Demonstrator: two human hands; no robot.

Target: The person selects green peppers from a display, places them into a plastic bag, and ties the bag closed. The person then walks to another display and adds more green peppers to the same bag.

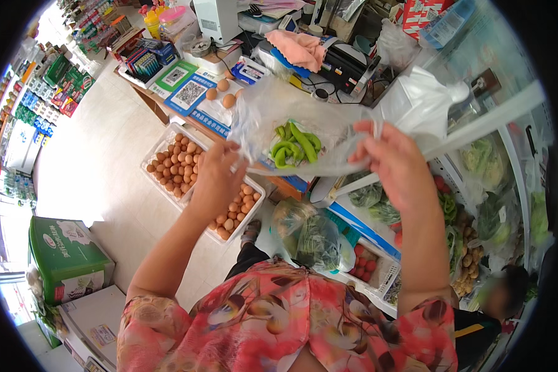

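Observation:
Several long green peppers [302, 142] lie inside a clear plastic bag [339, 122], whose mouth faces me. My left hand [219, 174] grips the bag's left edge between thumb and fingers. On the other side, my right hand [390, 160] pinches the opposite edge near its handle, so the film is spread between both hands. The bag hangs over the counter's front edge. Beneath my left hand, partly hidden by it, are white trays of brown eggs [176, 160].
Loose eggs [223, 85] and payment code signs [190, 94] lie on the counter. A black printer-like machine [344, 65] bears a pink cloth [300, 46]. Bagged vegetables [314, 237] stand by my legs. At right, a person [497, 297] is near the produce shelves.

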